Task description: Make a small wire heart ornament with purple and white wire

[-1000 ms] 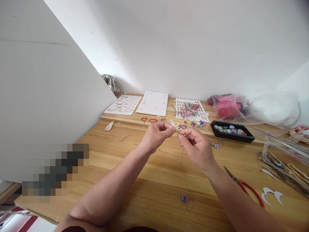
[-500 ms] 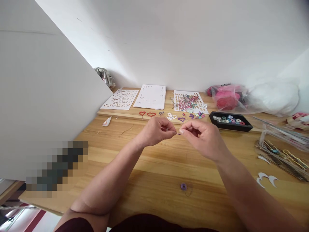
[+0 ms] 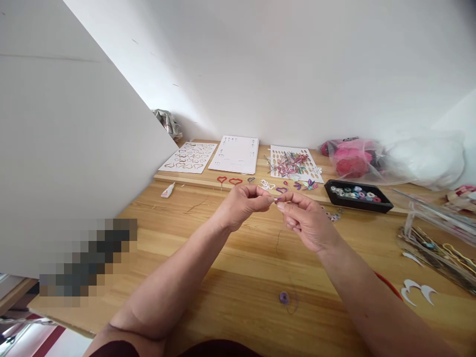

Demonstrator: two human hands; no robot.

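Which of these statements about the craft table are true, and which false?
The left hand and right hand pinch a small piece between their fingertips. True.
The black tray holds small coloured spools. True.
The purple spool lies in that tray. False: it lies on the bare table, near the person.
The glue tube stands upright beside the right hand. False: it lies flat, far off on the left side.

Hands meet over mid-table, with the bits ringed around them.
The left hand (image 3: pixel 241 206) and right hand (image 3: pixel 307 220) are fingertip to fingertip above the table (image 3: pixel 223 267), a thin piece (image 3: pixel 275 199) pinched between them. A spool (image 3: pixel 284 297) lies in front, nearer the person. Three sheets (image 3: pixel 236 153) sit side by side behind, a tray (image 3: pixel 357 206) to the right and a glue tube (image 3: pixel 168 190) to the left.
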